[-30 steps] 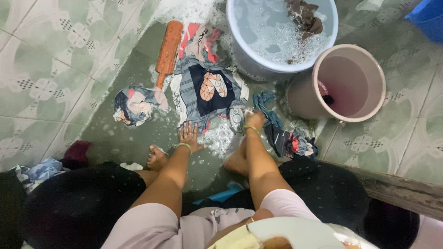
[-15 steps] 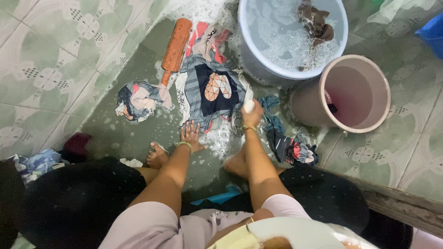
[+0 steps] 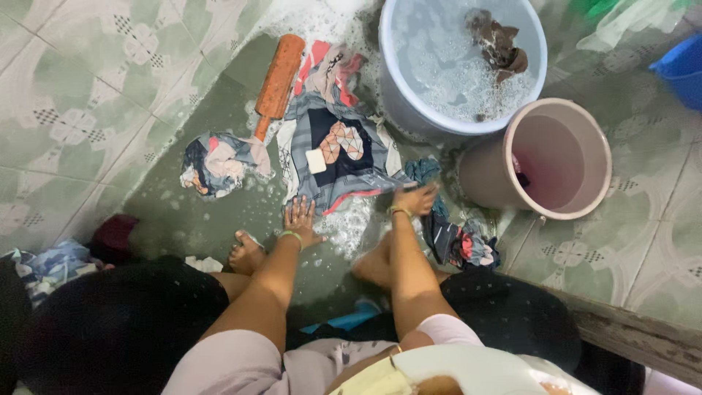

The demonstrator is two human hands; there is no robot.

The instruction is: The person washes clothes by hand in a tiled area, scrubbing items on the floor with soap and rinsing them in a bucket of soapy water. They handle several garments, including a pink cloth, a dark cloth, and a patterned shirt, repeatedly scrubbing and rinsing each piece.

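Two bare hands on one wet patterned garment [image 3: 333,150], spread flat over the soapy green floor tiles [image 3: 88,88]. Left hand [image 3: 300,219] pressed palm-down, fingers splayed, on the garment's near hem, beside a patch of white foam [image 3: 351,223]. Right hand [image 3: 417,197] closed over the garment's near right corner, fingers curled around bunched cloth. Small pale bar of soap [image 3: 316,161] lying on the garment's dark middle panel. Long orange wooden paddle [image 3: 276,80], flat and rounded at the far end, slanted along the garment's left edge. Crumpled multicoloured rag [image 3: 216,164] left of the garment, just beyond the paddle's handle. Round pale-blue plastic basin [image 3: 409,110] touching the garment's far right side, full of sudsy water with a brown cloth [image 3: 501,44] soaking in it. Pink plastic bucket [image 3: 563,124], tipped on its side, right of the garment and against the basin. Dark striped wad of clothes [image 3: 457,241] just right of the garment's near corner, under the right wrist.
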